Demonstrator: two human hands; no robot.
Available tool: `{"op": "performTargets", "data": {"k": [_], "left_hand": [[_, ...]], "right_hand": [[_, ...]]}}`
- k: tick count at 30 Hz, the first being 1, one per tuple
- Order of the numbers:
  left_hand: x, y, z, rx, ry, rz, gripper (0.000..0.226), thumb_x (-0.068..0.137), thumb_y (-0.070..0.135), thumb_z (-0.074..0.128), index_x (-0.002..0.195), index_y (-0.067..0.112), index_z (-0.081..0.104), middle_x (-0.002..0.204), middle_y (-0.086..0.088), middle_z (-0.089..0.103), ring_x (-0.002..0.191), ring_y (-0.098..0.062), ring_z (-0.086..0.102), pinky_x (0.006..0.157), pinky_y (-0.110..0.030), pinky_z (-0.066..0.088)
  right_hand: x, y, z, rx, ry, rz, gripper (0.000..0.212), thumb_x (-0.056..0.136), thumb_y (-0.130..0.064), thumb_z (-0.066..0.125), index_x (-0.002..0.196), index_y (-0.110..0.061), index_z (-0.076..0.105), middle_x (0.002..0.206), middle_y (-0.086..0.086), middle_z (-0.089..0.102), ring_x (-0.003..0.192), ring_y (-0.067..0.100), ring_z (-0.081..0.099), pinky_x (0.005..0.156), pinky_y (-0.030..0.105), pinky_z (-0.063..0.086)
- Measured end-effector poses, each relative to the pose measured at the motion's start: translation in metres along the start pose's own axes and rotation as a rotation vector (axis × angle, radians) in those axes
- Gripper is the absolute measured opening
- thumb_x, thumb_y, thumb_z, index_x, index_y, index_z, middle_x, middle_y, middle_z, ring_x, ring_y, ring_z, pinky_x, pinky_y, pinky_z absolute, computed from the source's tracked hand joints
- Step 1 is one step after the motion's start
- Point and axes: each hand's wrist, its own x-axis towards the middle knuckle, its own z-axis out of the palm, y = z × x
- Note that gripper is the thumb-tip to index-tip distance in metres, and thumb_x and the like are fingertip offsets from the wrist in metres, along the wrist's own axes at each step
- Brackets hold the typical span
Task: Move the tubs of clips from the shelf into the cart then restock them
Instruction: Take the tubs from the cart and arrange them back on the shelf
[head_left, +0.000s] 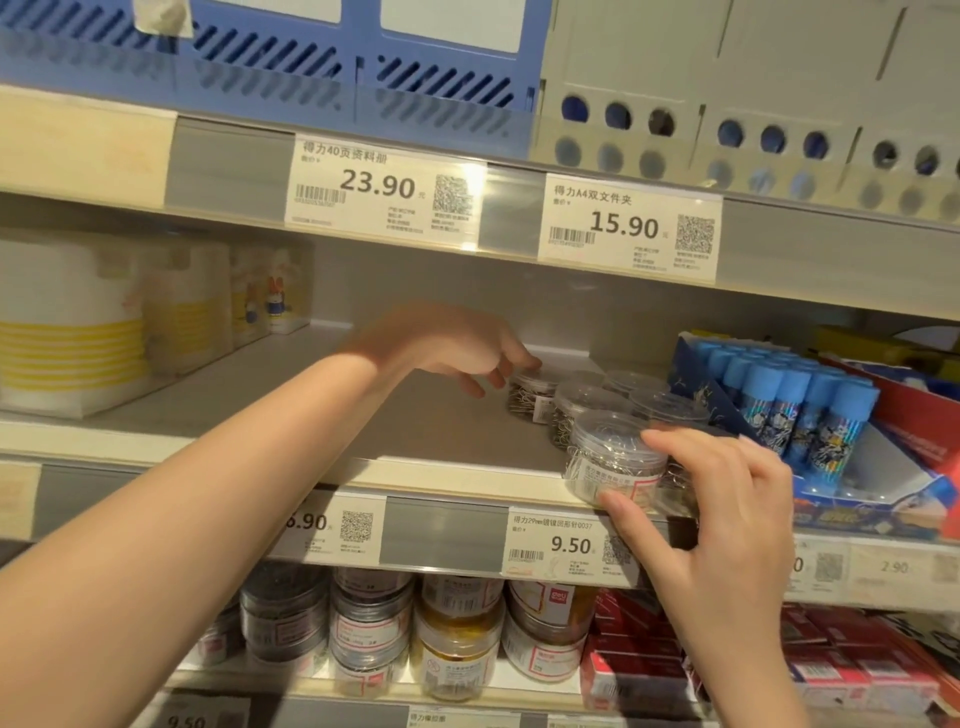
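Where the view blurs or crops: noted first.
Hidden: rear tubs of clips (587, 397) overlap one another, so their count is unclear; the 9.50 price tag (566, 543) is partly covered by the right thumb.
Cut off: both forearms leave the bottom edge; the cart is out of view.
Front tub (615, 457): clear, full of silver clips, at the shelf (441, 426) lip, directly above the price tag.
Right hand (727, 514): fingers (670, 441) curled over the front tub's lid and side, thumb under its base, gripping it.
Left hand (447, 348): reaching behind the front tub, fingers loosely spread, tips touching the rearmost tub (532, 395).
Glue sticks (795, 410): right of the front tub.
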Motion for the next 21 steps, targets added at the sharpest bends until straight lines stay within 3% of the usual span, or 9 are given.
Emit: {"op": "performTargets", "data": {"k": [4,11,14,17,19,21], "left_hand": [[0.011,0.001,0.004,-0.005,0.010,-0.012,0.053,0.093,-0.013,0.027,0.130,0.013,0.054,0.124,-0.008,0.048,0.113,-0.017,0.047,0.089,-0.027,0.044],[0.009,0.012,0.007,-0.135,-0.054,-0.027,0.060,0.086,-0.024,0.022,0.134,0.004,0.047,0.116,-0.012,0.046,0.127,-0.026,0.043,0.100,-0.032,0.043],[0.008,0.016,0.010,-0.174,-0.052,-0.019,0.054,0.088,-0.021,0.026,0.133,-0.001,0.048,0.104,-0.008,0.049,0.113,-0.022,0.049,0.096,-0.029,0.043],[0.006,0.019,0.014,-0.234,-0.028,-0.002,0.044,0.090,-0.017,0.031,0.125,-0.002,0.053,0.084,-0.005,0.048,0.093,-0.020,0.049,0.080,-0.021,0.045],[0.007,0.020,0.016,-0.247,-0.016,0.011,0.039,0.091,-0.016,0.033,0.120,0.001,0.054,0.080,-0.006,0.046,0.080,-0.016,0.048,0.071,-0.018,0.042],[0.007,0.020,0.018,-0.240,-0.004,0.016,0.038,0.092,-0.013,0.034,0.123,-0.002,0.053,0.080,-0.006,0.046,0.080,-0.016,0.047,0.070,-0.020,0.041]], "right_hand": [[-0.001,0.001,0.001,0.006,0.007,0.004,0.045,0.082,-0.053,0.054,0.111,-0.017,0.057,0.106,-0.002,0.061,0.103,0.018,0.043,0.093,0.038,0.035],[-0.001,0.001,0.001,0.012,0.012,-0.005,0.045,0.082,-0.052,0.055,0.111,-0.018,0.056,0.106,-0.003,0.061,0.103,0.017,0.042,0.093,0.037,0.034],[-0.001,0.002,0.001,0.015,0.015,-0.008,0.044,0.082,-0.051,0.055,0.111,-0.018,0.056,0.106,-0.003,0.061,0.103,0.017,0.043,0.095,0.036,0.034],[-0.001,0.002,0.001,0.017,0.019,-0.012,0.044,0.082,-0.051,0.056,0.111,-0.018,0.056,0.105,-0.002,0.062,0.103,0.017,0.043,0.095,0.037,0.034],[-0.001,0.002,0.001,0.016,0.019,-0.009,0.044,0.082,-0.052,0.055,0.111,-0.019,0.056,0.105,-0.002,0.062,0.103,0.017,0.043,0.095,0.037,0.034],[-0.001,0.002,0.001,0.017,0.020,-0.009,0.044,0.082,-0.052,0.055,0.110,-0.018,0.056,0.105,-0.002,0.062,0.103,0.017,0.043,0.096,0.036,0.033]]}}
